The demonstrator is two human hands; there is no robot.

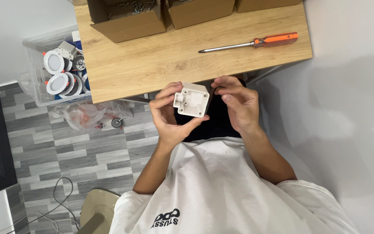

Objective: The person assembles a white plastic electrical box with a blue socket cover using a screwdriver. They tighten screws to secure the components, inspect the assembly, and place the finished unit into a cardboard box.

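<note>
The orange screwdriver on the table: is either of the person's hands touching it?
Apart. The head view shows the screwdriver lying alone on the wooden table, with bare wood between it and both hands; the left hand holds a white plastic box, the right hand beside it.

You hold a small white plastic box (pixel 192 100), squarish with rounded corners and a mounting tab, tilted, just off the near edge of the table (pixel 161 60), above your lap.
</note>
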